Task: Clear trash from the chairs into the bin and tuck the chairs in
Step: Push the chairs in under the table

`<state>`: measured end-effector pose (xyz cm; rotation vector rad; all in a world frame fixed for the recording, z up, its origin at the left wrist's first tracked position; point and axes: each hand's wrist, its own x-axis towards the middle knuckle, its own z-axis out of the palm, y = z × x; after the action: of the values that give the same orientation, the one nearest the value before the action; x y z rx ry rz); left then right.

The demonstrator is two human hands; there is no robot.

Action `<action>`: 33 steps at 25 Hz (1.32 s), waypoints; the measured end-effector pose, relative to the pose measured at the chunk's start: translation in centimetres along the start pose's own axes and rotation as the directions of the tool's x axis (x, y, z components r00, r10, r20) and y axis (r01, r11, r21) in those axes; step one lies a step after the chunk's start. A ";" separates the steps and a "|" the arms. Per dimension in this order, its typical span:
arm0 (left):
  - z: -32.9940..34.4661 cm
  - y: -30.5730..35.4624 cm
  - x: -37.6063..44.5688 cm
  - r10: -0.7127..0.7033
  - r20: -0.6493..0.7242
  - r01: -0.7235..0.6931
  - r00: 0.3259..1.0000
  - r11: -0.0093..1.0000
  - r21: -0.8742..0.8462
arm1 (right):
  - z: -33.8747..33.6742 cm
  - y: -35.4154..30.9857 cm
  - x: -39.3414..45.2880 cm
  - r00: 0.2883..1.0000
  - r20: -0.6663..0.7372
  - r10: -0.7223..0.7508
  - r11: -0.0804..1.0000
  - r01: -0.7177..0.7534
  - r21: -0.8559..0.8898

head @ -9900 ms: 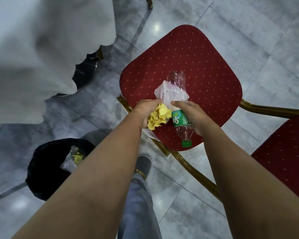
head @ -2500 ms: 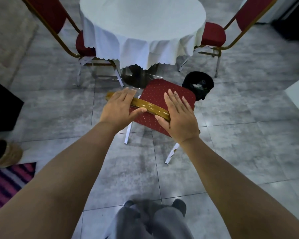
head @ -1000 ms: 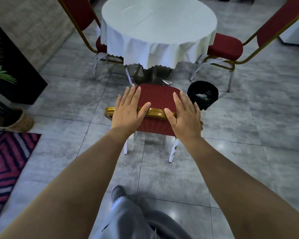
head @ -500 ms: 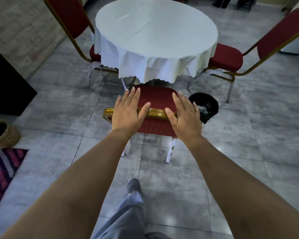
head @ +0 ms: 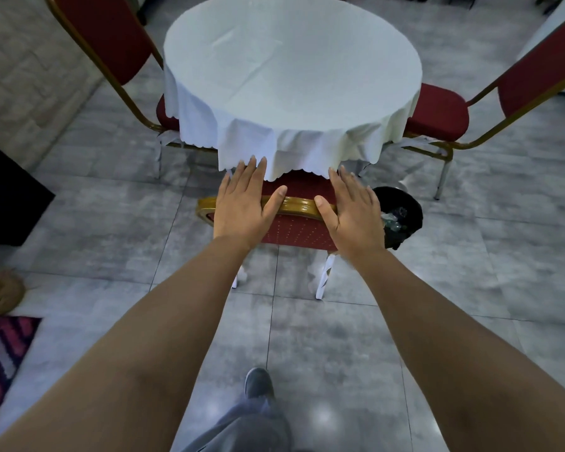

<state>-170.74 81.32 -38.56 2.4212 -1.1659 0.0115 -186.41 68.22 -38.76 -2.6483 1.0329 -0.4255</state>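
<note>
A red chair with a gold frame [head: 294,228] stands in front of me, its seat mostly under the white cloth of the round table [head: 291,70]. My left hand [head: 242,203] and my right hand [head: 353,210] lie flat over the top rail of its back, fingers straight and pointing at the table, thumbs on the gold rim. Neither hand holds trash. A black bin [head: 402,213] with bottles and paper inside stands on the floor just right of the chair, close to my right hand.
Two more red chairs flank the table: one at the left [head: 111,37] and one at the right [head: 437,109]. A black cabinet [head: 7,197], a woven basket [head: 0,291] and a striped rug [head: 0,350] lie at the left. Grey floor tiles surround me.
The chair has slid forward until its seat is under the tablecloth, with my hands on its back and me stepping after it. Earlier, my hands held paper and a bottle over a seat.
</note>
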 end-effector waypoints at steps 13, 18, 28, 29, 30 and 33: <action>1.6 -0.7 6.4 0.007 -0.027 -0.007 1.000 1.000 0.019 | 1.4 1.2 6.5 0.999 -0.038 0.007 1.000 -0.008 -0.011; 1.4 -0.6 6.3 0.023 -0.017 -0.023 1.000 0.999 0.027 | 1.1 1.1 6.4 1.000 -0.011 0.004 1.000 -0.004 0.005; 0.4 4.2 7.9 0.196 0.190 -0.215 0.962 0.973 0.086 | -0.3 5.5 3.5 0.994 0.052 0.094 0.996 -0.094 -0.006; 0.7 5.5 8.3 0.226 0.208 -0.256 0.952 0.958 0.128 | -0.8 6.7 3.0 0.991 0.057 0.120 0.993 -0.119 -0.018; 1.1 6.8 8.8 0.241 0.231 -0.282 0.943 0.945 0.163 | -1.2 7.8 2.6 0.987 0.064 0.150 0.988 -0.149 -0.028; 3.0 10.3 10.1 0.247 0.333 -0.332 0.910 0.916 0.226 | -2.3 11.6 1.2 0.967 0.087 0.239 0.971 -0.235 -0.050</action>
<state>-172.49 67.07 -35.17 2.5211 -1.7679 -0.1082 -193.47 58.78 -40.45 -2.5086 1.3202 -0.2309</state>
